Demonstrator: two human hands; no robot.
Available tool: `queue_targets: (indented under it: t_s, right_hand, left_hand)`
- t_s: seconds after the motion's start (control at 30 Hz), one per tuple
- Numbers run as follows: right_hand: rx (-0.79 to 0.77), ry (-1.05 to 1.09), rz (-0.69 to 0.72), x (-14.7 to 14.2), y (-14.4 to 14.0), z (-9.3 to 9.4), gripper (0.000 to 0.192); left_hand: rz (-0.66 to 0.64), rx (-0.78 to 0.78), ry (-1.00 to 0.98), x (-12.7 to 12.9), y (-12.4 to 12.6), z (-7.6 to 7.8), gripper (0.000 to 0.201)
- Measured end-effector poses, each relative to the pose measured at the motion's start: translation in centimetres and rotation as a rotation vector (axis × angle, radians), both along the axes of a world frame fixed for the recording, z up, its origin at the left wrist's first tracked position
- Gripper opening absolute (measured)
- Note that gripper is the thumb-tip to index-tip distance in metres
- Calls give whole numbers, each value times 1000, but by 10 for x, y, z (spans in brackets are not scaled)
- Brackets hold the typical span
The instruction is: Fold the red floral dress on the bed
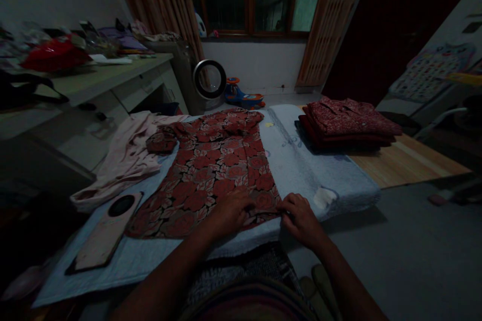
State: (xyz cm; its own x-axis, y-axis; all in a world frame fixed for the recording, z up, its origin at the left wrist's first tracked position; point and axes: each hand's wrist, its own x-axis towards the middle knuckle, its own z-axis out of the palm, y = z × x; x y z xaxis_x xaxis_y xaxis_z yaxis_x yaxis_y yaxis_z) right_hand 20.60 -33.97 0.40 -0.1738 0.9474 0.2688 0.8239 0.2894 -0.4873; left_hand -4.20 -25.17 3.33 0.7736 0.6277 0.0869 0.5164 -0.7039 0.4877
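Note:
A red-brown floral top (214, 170) lies spread on the light blue cloth, its hem towards me and one short sleeve out to the left. Near the hem, my left hand (235, 209) rests on the fabric with its fingers curled onto it. My right hand (300, 216) pinches the right corner of the hem between thumb and fingers. Between the two hands the hem is slightly bunched. My left fingertips are partly hidden in the dark pattern.
Folded red clothes (350, 123) are stacked at the right, by a bare wooden board (410, 163). A pale pink garment (130, 153) and a flat phone-shaped object (103, 235) lie to the left. A cluttered desk (150, 67) stands beyond them. The blue cloth (339, 180) covers the work surface.

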Motion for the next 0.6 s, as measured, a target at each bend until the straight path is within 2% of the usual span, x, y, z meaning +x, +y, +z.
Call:
queue_targets:
  t_s: [0.13,0.3,0.43,0.6]
  right_hand:
    - [-31,96,39,4,11,9,20]
    - [21,95,16,-1,40,14,22]
    - [56,51,40,-7,75,16,26]
    - [68,-30,-21,-3,133,12,32]
  left_hand:
    - [148,-23,-22,6,21,8,32]
    - [310,16,81,28,63,2,30]
    - [367,42,117,51,82,-3,26]
    - [488,18,88,68,85,-9,28]
